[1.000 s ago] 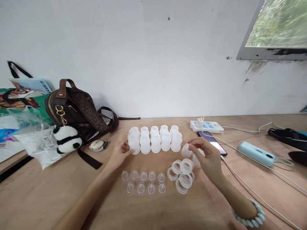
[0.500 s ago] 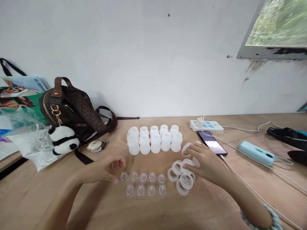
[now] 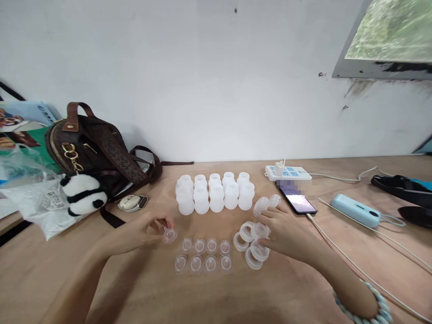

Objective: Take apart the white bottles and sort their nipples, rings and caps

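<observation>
Left hand [image 3: 145, 231] pinching clear disc [image 3: 170, 236], eight more discs [image 3: 212, 246] just right of it. Right hand [image 3: 283, 230] half-curled over frosted rings [image 3: 257, 254], honestly can't tell if it's got hold of any.

A pale wall [image 3: 189, 85], scuffed below the grey-framed window [image 3: 393, 33] at right, rises behind a wooden tabletop [image 3: 209, 299].

Bare lane of tabletop [image 3: 209, 226] between white bottles [image 3: 216, 199] and clear discs [image 3: 211, 264], loose rings [image 3: 259, 258] crowding its right end
</observation>
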The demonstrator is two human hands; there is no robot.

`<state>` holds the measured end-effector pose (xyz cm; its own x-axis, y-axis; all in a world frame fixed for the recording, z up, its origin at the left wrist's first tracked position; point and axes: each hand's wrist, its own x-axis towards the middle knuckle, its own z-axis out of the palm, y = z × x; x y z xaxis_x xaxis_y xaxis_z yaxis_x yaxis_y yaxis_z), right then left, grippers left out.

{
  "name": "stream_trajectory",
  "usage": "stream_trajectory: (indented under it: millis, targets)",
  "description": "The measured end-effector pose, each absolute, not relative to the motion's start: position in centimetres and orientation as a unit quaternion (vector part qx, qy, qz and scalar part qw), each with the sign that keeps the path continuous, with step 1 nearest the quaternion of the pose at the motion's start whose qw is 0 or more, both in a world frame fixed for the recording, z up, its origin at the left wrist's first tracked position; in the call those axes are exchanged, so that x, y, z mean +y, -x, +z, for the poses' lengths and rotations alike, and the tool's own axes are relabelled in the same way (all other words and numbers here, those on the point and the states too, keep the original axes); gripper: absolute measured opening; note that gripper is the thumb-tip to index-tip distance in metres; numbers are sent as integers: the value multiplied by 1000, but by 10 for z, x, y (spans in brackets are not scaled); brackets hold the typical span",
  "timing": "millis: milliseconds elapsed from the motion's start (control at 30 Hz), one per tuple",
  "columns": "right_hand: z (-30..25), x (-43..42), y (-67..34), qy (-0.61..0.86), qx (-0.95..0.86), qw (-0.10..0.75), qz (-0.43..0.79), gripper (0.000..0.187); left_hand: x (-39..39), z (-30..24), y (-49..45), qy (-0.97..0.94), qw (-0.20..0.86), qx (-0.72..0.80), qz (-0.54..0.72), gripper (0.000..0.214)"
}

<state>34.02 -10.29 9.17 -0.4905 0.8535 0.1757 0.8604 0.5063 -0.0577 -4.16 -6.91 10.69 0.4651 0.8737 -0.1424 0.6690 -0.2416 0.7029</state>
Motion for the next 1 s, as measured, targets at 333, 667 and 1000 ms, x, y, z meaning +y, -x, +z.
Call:
stream_trajectory:
  millis: [333, 667, 1000]
  targets:
    - [82, -119, -315, 303, -826, 475, 18, 40, -98, 101, -65, -646, 536, 403, 366, 23]
    - [66, -124, -293, 273, -829, 488, -10, 53, -114, 78, -100, -615, 512, 399, 448, 20]
    - [48, -119, -288, 337, -814, 458, 117, 44, -117, 70, -100, -535, 648, 318, 440, 48]
